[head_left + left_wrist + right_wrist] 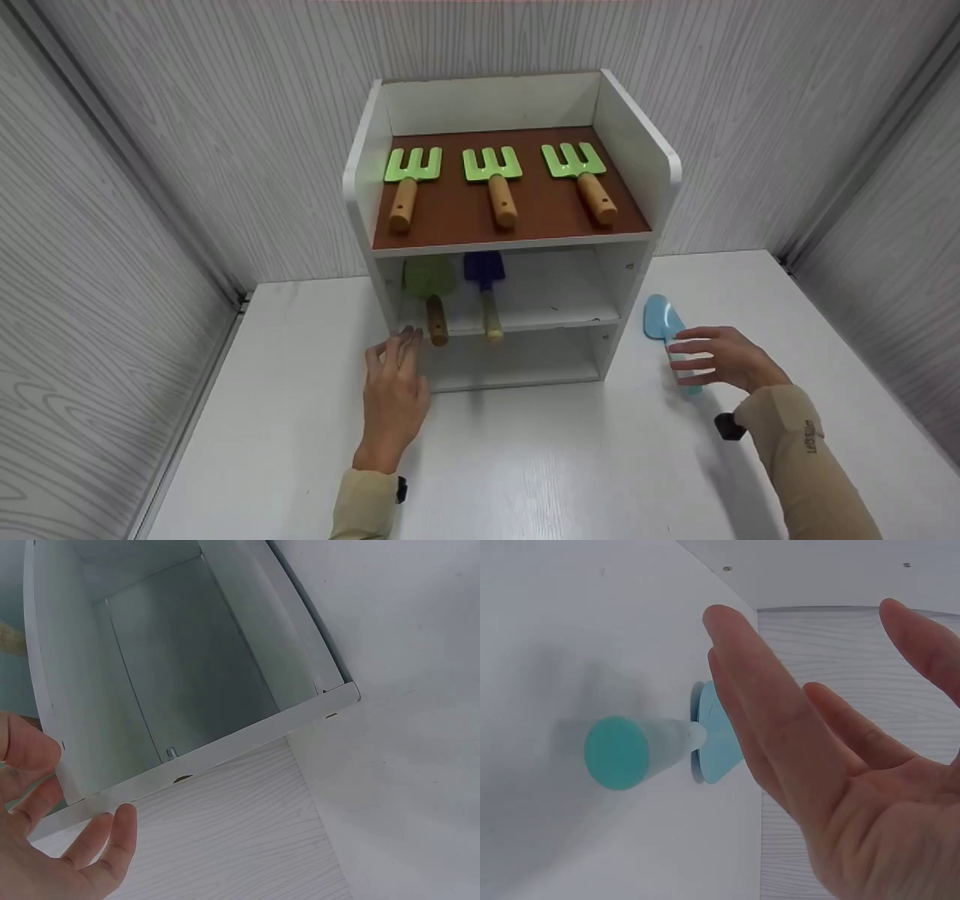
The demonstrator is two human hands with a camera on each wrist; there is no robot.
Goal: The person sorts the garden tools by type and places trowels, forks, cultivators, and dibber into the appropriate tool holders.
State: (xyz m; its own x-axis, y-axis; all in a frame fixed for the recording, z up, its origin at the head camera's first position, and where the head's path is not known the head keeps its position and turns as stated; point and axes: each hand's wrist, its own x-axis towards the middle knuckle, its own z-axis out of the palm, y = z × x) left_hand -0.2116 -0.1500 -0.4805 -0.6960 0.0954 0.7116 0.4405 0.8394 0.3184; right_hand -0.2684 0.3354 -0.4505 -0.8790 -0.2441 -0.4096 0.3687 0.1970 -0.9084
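Observation:
A light-blue spatula (658, 316) with a translucent handle and teal end cap lies on the table right of the shelf unit. My right hand (724, 358) hovers at its handle, fingers spread and holding nothing; the right wrist view shows the palm beside the spatula. On the left, my left hand (394, 390) has its fingertips at the shelf unit's front left edge (202, 757), close to the middle board. Just right of those fingers, a green trowel (429, 277) with a brown wooden handle and a dark blue shovel (484, 268) lie on the middle shelf, their handles sticking out in front.
Three green hand forks (491, 166) with wooden handles lie in a row on the brown top of the white shelf unit (637, 142). Below the middle board is a lower compartment (517, 360). Wood-grain panels (112, 225) enclose the white table (525, 465).

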